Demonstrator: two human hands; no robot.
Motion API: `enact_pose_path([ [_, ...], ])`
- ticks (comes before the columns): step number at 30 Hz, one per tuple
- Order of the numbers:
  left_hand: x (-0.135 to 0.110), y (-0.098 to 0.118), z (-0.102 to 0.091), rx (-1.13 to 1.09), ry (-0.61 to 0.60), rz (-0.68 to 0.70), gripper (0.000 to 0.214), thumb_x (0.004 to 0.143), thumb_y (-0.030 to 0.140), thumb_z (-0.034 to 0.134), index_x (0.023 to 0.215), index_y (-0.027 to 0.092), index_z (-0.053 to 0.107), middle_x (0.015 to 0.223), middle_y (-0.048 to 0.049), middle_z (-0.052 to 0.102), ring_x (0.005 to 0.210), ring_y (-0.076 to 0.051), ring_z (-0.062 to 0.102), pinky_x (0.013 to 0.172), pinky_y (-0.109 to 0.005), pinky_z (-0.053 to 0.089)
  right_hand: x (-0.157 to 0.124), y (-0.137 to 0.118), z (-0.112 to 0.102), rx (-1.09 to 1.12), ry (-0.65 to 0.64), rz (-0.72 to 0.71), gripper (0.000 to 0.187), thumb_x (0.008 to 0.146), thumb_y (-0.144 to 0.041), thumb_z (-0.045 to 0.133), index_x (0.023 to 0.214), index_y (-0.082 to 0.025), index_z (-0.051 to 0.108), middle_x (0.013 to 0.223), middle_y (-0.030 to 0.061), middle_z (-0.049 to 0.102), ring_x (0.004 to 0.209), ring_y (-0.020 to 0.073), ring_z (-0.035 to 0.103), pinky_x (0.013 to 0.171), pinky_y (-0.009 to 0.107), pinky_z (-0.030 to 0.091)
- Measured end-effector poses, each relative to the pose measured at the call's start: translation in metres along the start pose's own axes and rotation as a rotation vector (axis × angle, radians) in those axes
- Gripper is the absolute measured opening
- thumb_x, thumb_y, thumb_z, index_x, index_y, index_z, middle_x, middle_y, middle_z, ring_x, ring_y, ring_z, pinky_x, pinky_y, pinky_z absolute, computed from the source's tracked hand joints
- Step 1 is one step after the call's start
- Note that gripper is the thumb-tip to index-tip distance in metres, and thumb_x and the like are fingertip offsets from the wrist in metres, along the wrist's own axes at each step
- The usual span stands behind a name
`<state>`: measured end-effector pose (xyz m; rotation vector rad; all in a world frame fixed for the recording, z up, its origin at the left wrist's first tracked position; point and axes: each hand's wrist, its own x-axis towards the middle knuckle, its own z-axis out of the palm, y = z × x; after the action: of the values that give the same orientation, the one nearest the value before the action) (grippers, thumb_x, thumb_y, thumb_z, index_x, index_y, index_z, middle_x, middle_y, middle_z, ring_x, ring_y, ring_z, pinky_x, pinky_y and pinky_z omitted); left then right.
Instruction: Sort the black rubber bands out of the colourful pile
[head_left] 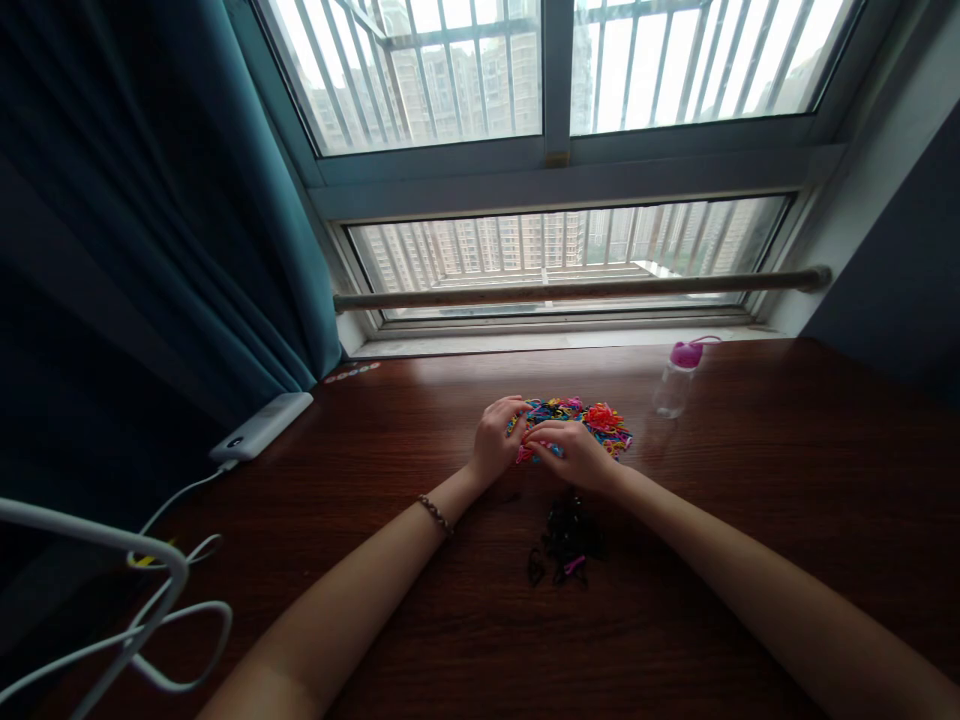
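Note:
A pile of small multicoloured rubber bands (606,420) lies on the brown table. My left hand (496,440) rests at the pile's left edge, its fingers bent over the bands and the thumb apart. From the near side, my right hand (577,455) reaches over the pile, fingers stretched to the left and thumb apart below them. The fingertips of both hands are close together among the bands; whether any single band is between them is too small to tell. Nearer to me lies a loose heap of black bands (568,530), with a pink piece (574,565) on it.
A clear bottle with a pink lid (673,388) stands to the right behind the pile. At left are a white power strip (262,427), looped white cables (180,590) and a blue curtain (225,220). The window sill (555,342) borders the table's far edge.

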<state>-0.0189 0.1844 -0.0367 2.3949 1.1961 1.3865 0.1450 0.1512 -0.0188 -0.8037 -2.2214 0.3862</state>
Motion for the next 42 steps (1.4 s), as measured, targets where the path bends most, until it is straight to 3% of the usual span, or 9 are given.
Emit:
enact_pose_path([
  [3, 0.000, 0.000, 0.001, 0.051, -0.034, 0.001, 0.018, 0.082, 0.019, 0.046, 0.094, 0.019, 0.059, 0.098, -0.0053, 0.062, 0.105, -0.019, 0.052, 0.095, -0.039, 0.038, 0.002, 0.018, -0.007, -0.111, 0.227, 0.171, 0.022, 0.084, -0.022, 0.044, 0.084, -0.018, 0.066, 0.088, 0.0063, 0.066, 0.084, 0.0176, 0.059, 0.080, 0.030, 0.044],
  [5, 0.000, -0.001, 0.002, 0.090, -0.087, 0.007, 0.020, 0.082, 0.019, 0.047, 0.097, 0.019, 0.059, 0.103, -0.0055, 0.062, 0.110, -0.021, 0.049, 0.096, -0.041, 0.036, 0.001, 0.033, -0.011, -0.199, 0.295, 0.257, 0.022, 0.083, -0.021, 0.045, 0.086, -0.017, 0.067, 0.089, 0.0074, 0.067, 0.087, 0.0194, 0.058, 0.082, 0.033, 0.043],
  [13, -0.003, 0.001, 0.009, 0.227, -0.347, -0.003, 0.034, 0.086, 0.031, 0.042, 0.119, 0.028, 0.047, 0.131, -0.0063, 0.045, 0.129, -0.027, 0.023, 0.099, -0.060, 0.015, -0.007, 0.062, -0.003, -0.359, -0.005, 0.213, 0.027, 0.083, -0.021, 0.045, 0.101, -0.025, 0.064, 0.118, 0.0031, 0.057, 0.122, 0.0255, 0.036, 0.099, 0.051, 0.026],
  [16, -0.005, 0.001, 0.011, 0.243, -0.415, 0.021, 0.038, 0.086, 0.038, 0.040, 0.124, 0.031, 0.042, 0.135, -0.0056, 0.039, 0.131, -0.028, 0.017, 0.098, -0.064, 0.009, -0.006, 0.061, -0.002, -0.349, 0.029, 0.227, 0.027, 0.083, -0.021, 0.044, 0.100, -0.025, 0.064, 0.114, 0.0033, 0.060, 0.120, 0.0248, 0.039, 0.099, 0.051, 0.025],
  [21, -0.005, -0.001, 0.013, 0.244, -0.368, -0.006, 0.038, 0.086, 0.037, 0.040, 0.123, 0.028, 0.042, 0.134, -0.0077, 0.041, 0.130, -0.028, 0.020, 0.099, -0.063, 0.009, -0.002, 0.059, -0.010, -0.073, 0.273, 0.307, 0.023, 0.081, -0.023, 0.047, 0.087, -0.020, 0.069, 0.094, 0.0058, 0.068, 0.090, 0.0190, 0.061, 0.085, 0.033, 0.045],
  [24, -0.004, 0.001, 0.011, 0.221, -0.331, -0.006, 0.034, 0.086, 0.029, 0.041, 0.119, 0.026, 0.046, 0.129, -0.0074, 0.046, 0.129, -0.026, 0.025, 0.100, -0.060, 0.013, -0.001, 0.059, -0.014, 0.144, 0.355, 0.438, 0.017, 0.074, -0.028, 0.056, 0.080, -0.019, 0.070, 0.080, 0.0046, 0.070, 0.075, 0.0189, 0.064, 0.074, 0.031, 0.049],
  [29, -0.002, 0.006, 0.005, 0.097, -0.300, 0.085, 0.040, 0.085, 0.021, 0.042, 0.125, 0.025, 0.040, 0.126, -0.0069, 0.049, 0.127, -0.022, 0.030, 0.102, -0.050, 0.021, -0.001, 0.059, -0.013, 0.414, 0.325, 0.462, 0.017, 0.064, -0.029, 0.065, 0.074, -0.015, 0.066, 0.074, 0.0039, 0.069, 0.070, 0.0174, 0.064, 0.069, 0.030, 0.051],
  [35, -0.002, 0.004, 0.004, -0.019, -0.299, 0.215, 0.033, 0.085, 0.016, 0.042, 0.115, 0.025, 0.052, 0.121, -0.0058, 0.053, 0.120, -0.020, 0.041, 0.102, -0.045, 0.028, -0.001, 0.057, -0.004, 0.425, 0.274, 0.424, 0.022, 0.064, -0.029, 0.066, 0.081, -0.015, 0.062, 0.078, 0.0046, 0.068, 0.072, 0.0163, 0.064, 0.070, 0.029, 0.051],
  [42, -0.002, 0.006, 0.004, -0.153, -0.198, 0.183, 0.025, 0.086, 0.017, 0.041, 0.105, 0.018, 0.058, 0.109, -0.0087, 0.058, 0.103, -0.018, 0.053, 0.092, -0.036, 0.042, -0.001, 0.055, -0.004, 0.370, 0.235, 0.400, 0.025, 0.065, -0.030, 0.066, 0.085, -0.016, 0.063, 0.078, 0.0050, 0.068, 0.070, 0.0163, 0.064, 0.066, 0.028, 0.051],
])
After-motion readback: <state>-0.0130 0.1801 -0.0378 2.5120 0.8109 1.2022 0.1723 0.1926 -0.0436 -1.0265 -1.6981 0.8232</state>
